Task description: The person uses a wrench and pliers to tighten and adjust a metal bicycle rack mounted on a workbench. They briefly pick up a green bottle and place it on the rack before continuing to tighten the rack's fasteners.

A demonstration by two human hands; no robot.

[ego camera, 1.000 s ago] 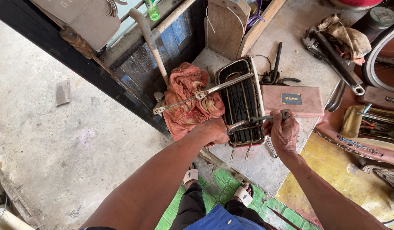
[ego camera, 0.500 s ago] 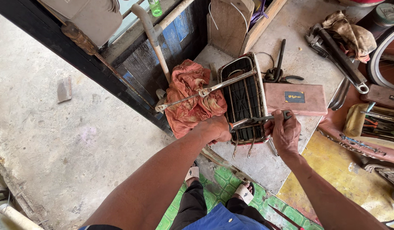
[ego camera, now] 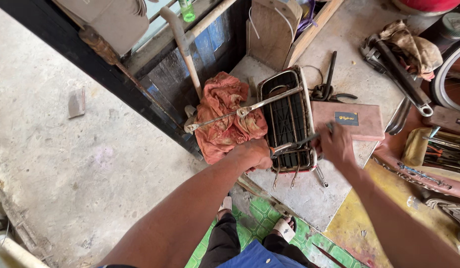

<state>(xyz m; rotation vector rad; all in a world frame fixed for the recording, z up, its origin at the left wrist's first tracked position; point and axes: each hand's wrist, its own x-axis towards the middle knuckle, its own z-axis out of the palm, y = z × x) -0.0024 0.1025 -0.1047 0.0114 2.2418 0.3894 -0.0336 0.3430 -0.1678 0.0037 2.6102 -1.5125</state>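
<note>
Both hands stay on the bicycle rack [ego camera: 288, 119]: left hand [ego camera: 252, 155] still clasps its near end, right hand [ego camera: 335, 144] has shifted, fingers pinching a thin tool [ego camera: 302, 143] across it.

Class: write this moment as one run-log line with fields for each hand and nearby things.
left hand: grips rack corner | right hand: holds tool on rack | nearby: rag, wrench

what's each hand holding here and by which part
The left hand grips the near end of the metal rack. The right hand holds a slim tool by its right end, laid across the rack.
</note>
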